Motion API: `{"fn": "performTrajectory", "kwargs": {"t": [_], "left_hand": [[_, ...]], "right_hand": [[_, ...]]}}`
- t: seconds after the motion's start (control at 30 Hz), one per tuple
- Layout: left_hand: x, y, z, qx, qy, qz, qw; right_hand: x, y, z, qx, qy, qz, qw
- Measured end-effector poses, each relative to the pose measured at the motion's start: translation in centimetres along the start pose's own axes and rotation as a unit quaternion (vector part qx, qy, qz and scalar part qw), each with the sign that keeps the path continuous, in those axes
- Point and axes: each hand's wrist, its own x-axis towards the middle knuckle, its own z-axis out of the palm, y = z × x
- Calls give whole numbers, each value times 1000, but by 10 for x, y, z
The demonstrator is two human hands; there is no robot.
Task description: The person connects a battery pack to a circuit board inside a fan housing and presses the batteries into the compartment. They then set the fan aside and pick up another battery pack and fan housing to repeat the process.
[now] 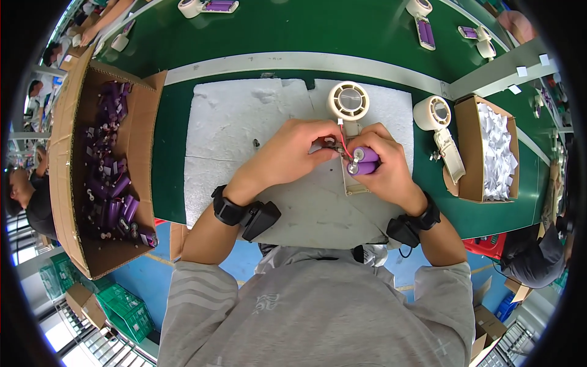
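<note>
Right hand [392,165]: pack [365,155] being gripped. Left hand [286,150]: small part [332,145] being pinched. Red lead [343,142] between: needing to be kept slack.

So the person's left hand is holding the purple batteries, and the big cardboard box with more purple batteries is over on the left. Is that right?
Not quite: the head view shows the right hand holding the purple batteries. The big cardboard box with more of them is over on the left.
</note>
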Motion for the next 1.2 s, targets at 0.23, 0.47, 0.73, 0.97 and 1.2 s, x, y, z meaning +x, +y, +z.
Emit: {"fn": "performTrajectory", "kwargs": {"t": [0.23,0.47,0.73,0.97,1.2], "left_hand": [[-2,0,-2,-5,-14,-23,1000],[-5,3,-4,42,-5,-62,997],[-5,-3,7,-132,38,-65,988],[-5,-9,11,-145,44,-104,983],[-5,-10,16,-149,83,-108,979]], "right_hand": [[0,-1,-3,-28,-39,-13,999],[-1,0,-5,-10,-42,-18,999],[-7,7,-6,218,36,62,973],[-9,8,-6,185,53,79,978],[-2,2,-10,121,28,37,992]]}}
